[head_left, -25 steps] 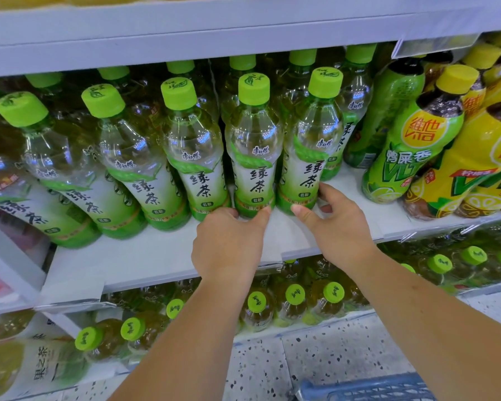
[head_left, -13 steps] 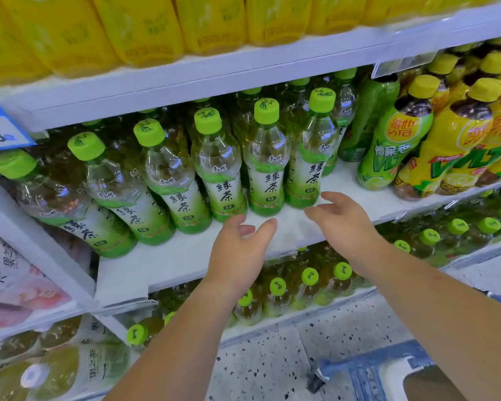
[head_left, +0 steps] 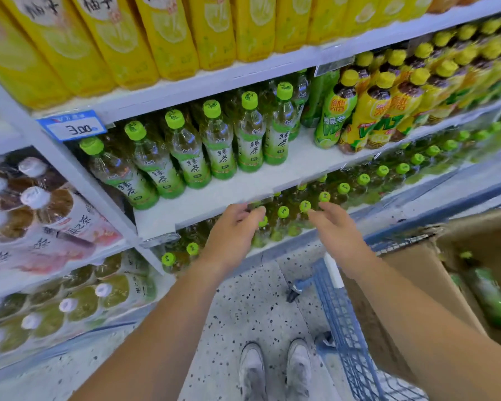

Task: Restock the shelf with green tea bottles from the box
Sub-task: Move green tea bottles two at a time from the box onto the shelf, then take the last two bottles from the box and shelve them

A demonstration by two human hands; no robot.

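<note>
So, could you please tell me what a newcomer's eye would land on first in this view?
Probably the front row of green tea bottles with bright green caps, lined along the middle shelf beneath a wall of yellow bottles. Next, the left hand and right hand, both empty, hover before the shelf edge. At far right sits an open cardboard box with a green bottle inside.

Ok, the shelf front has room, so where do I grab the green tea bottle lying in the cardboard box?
The green tea bottle lies on its side in the open-topped cardboard box, so probably wrap its body from above, with the right hand, which is nearer.
</note>
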